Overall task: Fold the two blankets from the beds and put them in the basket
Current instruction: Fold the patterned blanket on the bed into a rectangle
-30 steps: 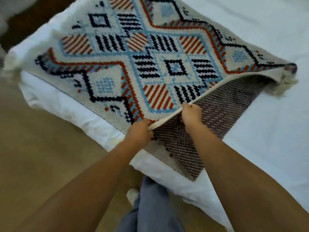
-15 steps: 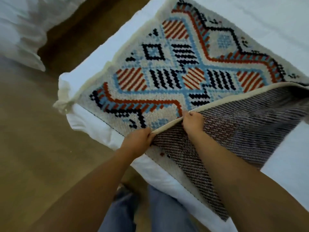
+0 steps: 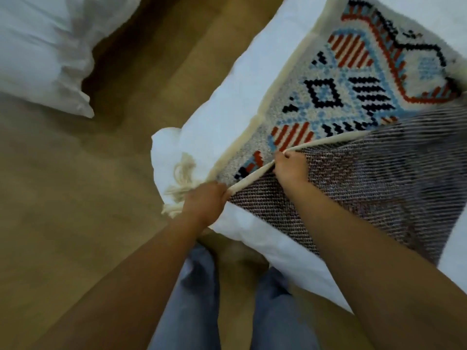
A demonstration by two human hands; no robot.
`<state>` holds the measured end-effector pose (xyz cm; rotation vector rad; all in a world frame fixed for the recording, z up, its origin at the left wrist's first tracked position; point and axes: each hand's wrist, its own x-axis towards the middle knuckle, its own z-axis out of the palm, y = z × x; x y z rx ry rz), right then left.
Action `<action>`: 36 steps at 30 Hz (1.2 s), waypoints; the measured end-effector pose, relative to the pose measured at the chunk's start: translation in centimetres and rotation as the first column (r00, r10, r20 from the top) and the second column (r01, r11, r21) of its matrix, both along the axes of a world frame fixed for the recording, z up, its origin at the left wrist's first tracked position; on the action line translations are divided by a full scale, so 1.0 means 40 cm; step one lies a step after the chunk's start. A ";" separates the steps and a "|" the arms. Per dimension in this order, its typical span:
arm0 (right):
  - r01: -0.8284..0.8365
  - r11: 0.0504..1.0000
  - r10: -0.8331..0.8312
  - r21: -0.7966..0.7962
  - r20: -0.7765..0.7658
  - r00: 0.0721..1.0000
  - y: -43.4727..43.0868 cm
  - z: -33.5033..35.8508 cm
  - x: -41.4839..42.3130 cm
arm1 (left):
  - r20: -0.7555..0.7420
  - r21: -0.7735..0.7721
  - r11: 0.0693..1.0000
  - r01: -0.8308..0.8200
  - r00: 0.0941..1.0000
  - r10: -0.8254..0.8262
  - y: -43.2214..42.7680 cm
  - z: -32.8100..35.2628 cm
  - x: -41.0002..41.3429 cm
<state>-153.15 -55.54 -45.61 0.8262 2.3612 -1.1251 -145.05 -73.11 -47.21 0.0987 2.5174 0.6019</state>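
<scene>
The blanket runs off the right edge, its underside blurred.

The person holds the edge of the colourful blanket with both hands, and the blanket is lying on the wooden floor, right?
Not quite. The left hand and right hand do hold the blanket by its edge, but it lies on the white bed, not on the wooden floor. The head view shows this.

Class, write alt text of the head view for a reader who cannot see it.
The left hand and right hand grip the cream edge of a patterned blanket, folded back on a white bed, its woven underside showing.
</scene>
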 end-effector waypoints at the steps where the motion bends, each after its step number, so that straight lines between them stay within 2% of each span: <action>1: 0.003 1.000 -0.003 -0.010 -0.009 1.000 -0.040 -0.002 -0.007 | 0.010 0.008 1.000 -0.028 1.000 0.028 -0.034 -0.008 -0.005; 9: 0.004 0.998 -0.005 0.069 0.004 1.000 -0.179 -0.042 -0.020 | 0.026 -0.029 1.000 -0.010 1.000 0.011 -0.145 -0.052 -0.008; 15: 0.049 0.995 -0.046 0.090 -0.027 0.999 -0.191 -0.048 -0.034 | -0.043 -0.071 0.997 0.040 0.998 -0.043 -0.154 -0.060 -0.039; 20: 0.040 0.995 -0.039 0.087 -0.015 0.999 -0.197 -0.055 -0.051 | 0.005 -0.124 0.988 0.096 0.995 -0.096 -0.144 -0.056 -0.082; 25: 0.021 0.996 -0.025 0.087 0.044 0.999 -0.179 -0.068 -0.082 | 0.108 -0.080 0.986 0.146 0.985 -0.137 -0.122 -0.034 -0.172; 30: 0.226 0.966 -0.226 0.127 -0.011 0.974 -0.121 -0.058 -0.123 | 0.076 -0.032 0.961 0.273 0.960 -0.270 -0.078 0.009 -0.310; 36: 0.389 0.907 -0.378 0.163 -0.092 0.921 -0.037 0.005 -0.216 | -0.018 -0.046 0.870 0.492 0.870 -0.493 0.072 0.104 -0.546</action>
